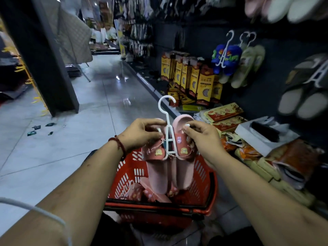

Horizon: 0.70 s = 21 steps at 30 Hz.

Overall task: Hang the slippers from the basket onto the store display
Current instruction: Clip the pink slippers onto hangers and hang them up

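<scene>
A pair of pink slippers (182,148) with small cartoon badges hangs on a white plastic hanger (167,119), hook up, held above the red basket (204,176). My left hand (142,133) grips the left slipper and the hanger's left arm. My right hand (202,134) pinches the hanger's right arm and holds the right slipper. More pink slippers (136,191) on a hanger lie inside the basket. The dark display wall (276,71) on the right carries hung blue slippers (225,58), green slippers (248,66) and grey slippers (301,89).
Yellow and red boxes (193,77) stand on the low shelf under the display, with packets and a white box (264,134) heaped nearer. A dark pillar (44,55) rises at the left. The tiled aisle floor (99,89) runs ahead, with small scraps on it.
</scene>
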{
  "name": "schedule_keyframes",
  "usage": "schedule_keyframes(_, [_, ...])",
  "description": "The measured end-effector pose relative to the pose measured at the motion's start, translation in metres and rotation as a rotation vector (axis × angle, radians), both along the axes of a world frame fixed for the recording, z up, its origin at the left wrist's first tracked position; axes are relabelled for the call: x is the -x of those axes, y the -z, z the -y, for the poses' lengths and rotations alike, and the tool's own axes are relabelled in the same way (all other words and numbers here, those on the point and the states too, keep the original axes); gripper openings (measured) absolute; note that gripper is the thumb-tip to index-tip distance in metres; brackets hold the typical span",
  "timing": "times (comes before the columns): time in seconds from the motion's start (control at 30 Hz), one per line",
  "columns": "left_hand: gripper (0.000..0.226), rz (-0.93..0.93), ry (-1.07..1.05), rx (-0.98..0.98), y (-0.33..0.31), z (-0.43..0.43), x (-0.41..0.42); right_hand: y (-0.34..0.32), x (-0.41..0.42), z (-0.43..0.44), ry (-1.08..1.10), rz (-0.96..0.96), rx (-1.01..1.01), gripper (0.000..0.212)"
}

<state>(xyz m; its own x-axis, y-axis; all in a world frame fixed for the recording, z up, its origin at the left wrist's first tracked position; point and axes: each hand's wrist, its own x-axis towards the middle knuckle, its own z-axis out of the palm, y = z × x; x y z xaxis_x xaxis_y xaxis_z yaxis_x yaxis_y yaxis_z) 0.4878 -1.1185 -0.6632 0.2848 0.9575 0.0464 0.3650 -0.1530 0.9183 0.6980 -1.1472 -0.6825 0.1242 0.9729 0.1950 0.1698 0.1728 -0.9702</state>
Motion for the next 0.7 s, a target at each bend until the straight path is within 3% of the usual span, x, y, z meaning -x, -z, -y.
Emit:
schedule_keyframes(0.27, [0.022, 0.135, -0.001, -0.007, -0.029, -0.005, -0.088, -0.016, -0.071, 0.031, 0.191, -0.211, 0.009, 0.022])
schedule_keyframes(0.43, [0.018, 0.163, 0.072, -0.116, -0.023, 0.000, -0.160, -0.018, -0.123, 0.056, 0.359, -0.230, -0.036, 0.016])
schedule_keyframes(0.7, [0.016, 0.272, 0.370, -0.208, -0.035, 0.018, -0.292, -0.046, -0.217, 0.122, 0.738, -0.050, -0.137, 0.015])
